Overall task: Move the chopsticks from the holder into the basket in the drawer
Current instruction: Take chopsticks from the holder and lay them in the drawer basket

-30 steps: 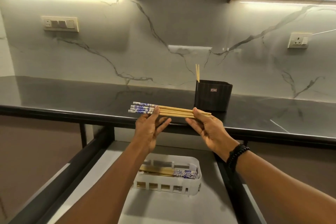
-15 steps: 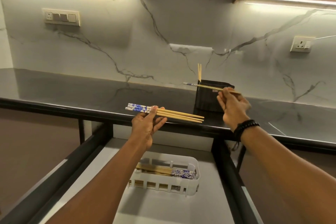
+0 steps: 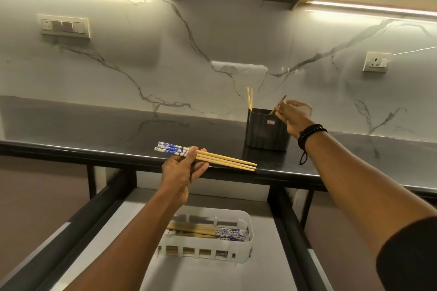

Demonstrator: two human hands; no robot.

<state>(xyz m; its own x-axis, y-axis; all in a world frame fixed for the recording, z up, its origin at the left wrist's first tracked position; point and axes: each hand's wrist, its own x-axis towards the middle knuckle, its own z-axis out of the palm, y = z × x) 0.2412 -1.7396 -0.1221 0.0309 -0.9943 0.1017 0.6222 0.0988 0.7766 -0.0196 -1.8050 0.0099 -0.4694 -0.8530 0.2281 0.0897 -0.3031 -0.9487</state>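
Observation:
My left hand [image 3: 183, 170] holds a bundle of wooden chopsticks [image 3: 222, 160] with blue-and-white ends, level above the counter edge. My right hand [image 3: 294, 116] is at the rim of the black holder [image 3: 266, 134] on the counter, pinching one chopstick [image 3: 279, 105] that tilts into the holder. Two more chopsticks [image 3: 250, 99] stand upright at the holder's left corner. Below, a white slotted basket [image 3: 246, 247] sits in the open drawer [image 3: 132, 220] with several chopsticks [image 3: 212, 232] lying in it.
The dark countertop [image 3: 94, 132] runs left to right with a marble backsplash behind. Dark drawer rails [image 3: 288, 231] flank the basket on both sides. Wall sockets [image 3: 63, 26] sit at the upper left and the right.
My right hand took one chopstick from the bundle, carried it up and right, and now tilts it into the black holder. My left hand keeps the remaining bundle, roughly in place.

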